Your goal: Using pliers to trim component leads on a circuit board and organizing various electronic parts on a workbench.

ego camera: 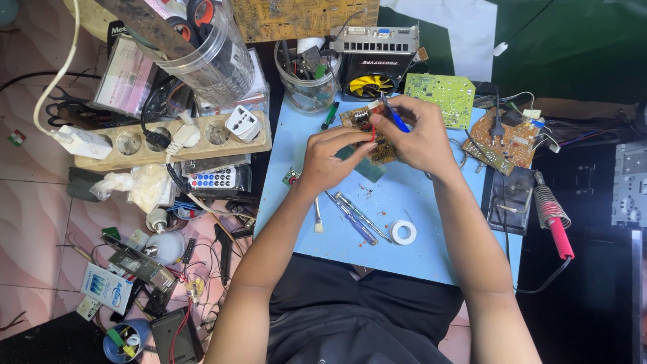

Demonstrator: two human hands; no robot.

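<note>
Board: brown circuit board lifted off the blue surface, work on it under way, not finished.
Left hand: grip pinching the board's near edge.
Right hand: grip clenched on a blue-handled tool at the board's far side.
Waiting: soldering iron right of the board, untouched.

Bare blue desk along near edge, between the forearms: open passage there. Mid-desk obstacles: screwdrivers, small brush, white tape roll. Far edge blocked by clear tool cup, fan unit, green circuit board. Right side hemmed by brown circuit board and soldering iron. Left side walled by power strip with plugs; floor beyond crowded with loose parts.
</note>
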